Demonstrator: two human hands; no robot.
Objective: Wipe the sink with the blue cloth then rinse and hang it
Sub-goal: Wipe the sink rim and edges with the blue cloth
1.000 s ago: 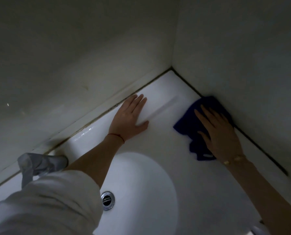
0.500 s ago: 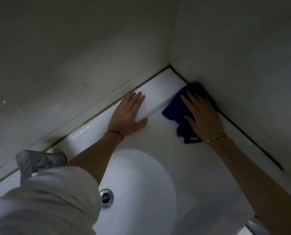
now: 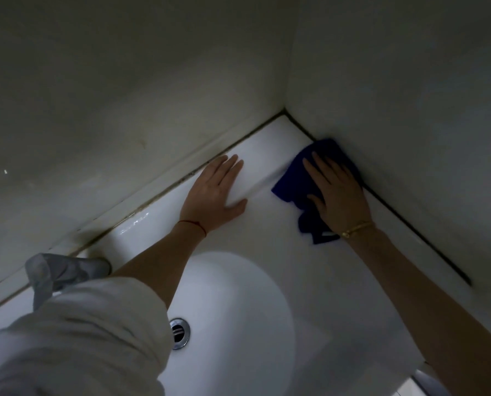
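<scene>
Pressing the blue cloth (image 3: 291, 178) flat with the right hand (image 3: 338, 195), fingers straight, nothing clenched; wiping the sink (image 3: 267, 252) ledge just beside the right wall, near the back corner. Bracing with the left hand (image 3: 215, 192), spread and released, palm down on the ledge beside the dark seam along the back wall. Sitting below, between the forearms: the bowl and its drain (image 3: 179, 332). Probably missing grime packed in the seam, given flat pressure only. Risking the bunched cloth slipping out from under the palm on the glossy surface, or the bracing hand sliding if wet.
</scene>
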